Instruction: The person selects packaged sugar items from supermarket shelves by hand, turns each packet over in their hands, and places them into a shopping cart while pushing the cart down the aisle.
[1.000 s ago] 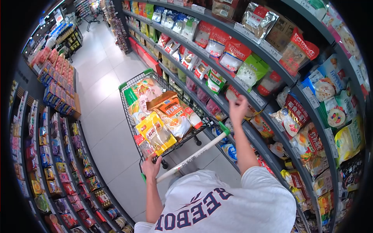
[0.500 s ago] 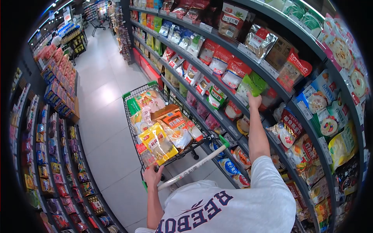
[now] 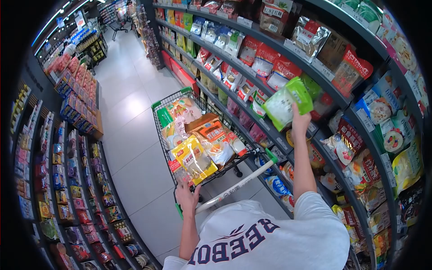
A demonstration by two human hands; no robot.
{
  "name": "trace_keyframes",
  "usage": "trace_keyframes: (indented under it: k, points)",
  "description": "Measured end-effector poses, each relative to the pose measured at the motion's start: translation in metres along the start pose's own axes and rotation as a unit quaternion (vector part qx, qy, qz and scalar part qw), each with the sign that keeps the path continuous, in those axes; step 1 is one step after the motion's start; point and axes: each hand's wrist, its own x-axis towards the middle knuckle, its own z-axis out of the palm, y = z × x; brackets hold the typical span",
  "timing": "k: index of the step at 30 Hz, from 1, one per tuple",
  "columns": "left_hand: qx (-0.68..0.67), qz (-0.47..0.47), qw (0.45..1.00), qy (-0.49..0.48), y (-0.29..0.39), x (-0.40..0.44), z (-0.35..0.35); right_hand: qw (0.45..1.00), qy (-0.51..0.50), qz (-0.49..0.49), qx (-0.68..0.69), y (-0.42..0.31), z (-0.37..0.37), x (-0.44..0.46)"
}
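Note:
My right hand [image 3: 300,122] grips a green and white plastic bag [image 3: 280,108] by its edge, in front of the middle shelf on the right. Its contents look white, but I cannot make out what they are. Low in the view, my left hand [image 3: 186,196] is open with the fingers apart, by the left end of the cart handle [image 3: 238,186]. Just beyond it is the black wire shopping cart [image 3: 164,130] with green corners. Inside lie a yellow bag [image 3: 193,159], an orange and white bag [image 3: 211,137] and several other packets.
Tall shelves with packed bags and a dark shelf edge [image 3: 243,67] run along the right. Low curved racks of small packets [image 3: 78,193] stand on the left, with stacked boxes [image 3: 78,110] behind. A tiled aisle [image 3: 130,108] leads forward to another cart [image 3: 119,28].
The green and white bag has come off the shelf toward me in my right hand, now showing more of its front. My left hand's fingers have spread by the handle. The view has shifted slightly.

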Motion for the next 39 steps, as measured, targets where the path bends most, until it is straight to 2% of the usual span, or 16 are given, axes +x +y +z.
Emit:
trace_keyframes:
  k: [2, 3, 4, 5, 6, 7, 8, 9, 11, 15, 16, 19, 23, 33, 36, 39]
  points:
    - [-0.063, 0.019, 0.996, 0.052, 0.013, 0.001, -0.002, 0.99, -0.07, 0.099, 0.066, 0.028, 0.006, -0.05]
    - [-0.166, 0.013, 0.985, 0.033, 0.013, 0.004, 0.006, 0.977, -0.117, 0.143, 0.103, 0.043, 0.012, -0.08]
    - [-0.268, 0.002, 0.963, 0.018, 0.014, 0.006, 0.013, 0.953, -0.167, 0.227, 0.109, 0.041, 0.018, -0.111]
    - [-0.39, -0.064, 0.917, -0.048, 0.025, 0.006, 0.015, 0.932, -0.204, 0.277, 0.111, 0.056, 0.024, -0.14]
    - [-0.458, -0.083, 0.879, -0.102, 0.042, 0.007, 0.0, 0.906, -0.238, 0.326, 0.132, 0.056, 0.031, -0.17]
    - [-0.57, -0.141, 0.794, -0.155, 0.049, 0.007, -0.001, 0.878, -0.281, 0.363, 0.134, 0.046, 0.037, -0.193]
    - [-0.614, -0.189, 0.74, -0.198, 0.057, 0.007, -0.009, 0.858, -0.315, 0.386, 0.125, 0.041, 0.043, -0.214]
    - [-0.642, -0.198, 0.706, -0.224, 0.054, 0.006, -0.004, 0.837, -0.347, 0.406, 0.117, 0.038, 0.049, -0.232]
    - [-0.592, -0.177, 0.76, -0.202, 0.056, -0.002, 0.001, 0.828, -0.364, 0.417, 0.088, 0.032, 0.062, -0.261]
    - [-0.622, -0.21, 0.745, -0.118, 0.035, -0.012, 0.009, 0.804, -0.4, 0.437, 0.045, 0.044, 0.066, -0.296]
    - [-0.631, -0.218, 0.739, -0.096, 0.031, -0.011, 0.01, 0.813, -0.436, 0.384, 0.031, 0.04, 0.065, -0.302]
    - [-0.645, -0.232, 0.725, -0.07, 0.023, -0.007, 0.007, 0.794, -0.489, 0.36, 0.021, 0.041, 0.065, -0.316]
    - [-0.657, -0.239, 0.711, -0.072, 0.017, -0.003, 0.01, 0.828, -0.472, 0.303, 0.008, 0.054, 0.072, -0.331]
    - [-0.698, -0.236, 0.668, -0.1, -0.001, 0.001, 0.018, 0.865, -0.428, 0.262, 0.002, 0.052, 0.081, -0.345]
    - [-0.692, -0.253, 0.669, -0.095, 0.0, 0.004, 0.011, 0.878, -0.418, 0.231, -0.043, 0.056, 0.081, -0.351]
    - [-0.685, -0.271, 0.67, -0.088, -0.001, 0.006, 0.008, 0.895, -0.405, 0.158, -0.104, 0.055, 0.086, -0.36]
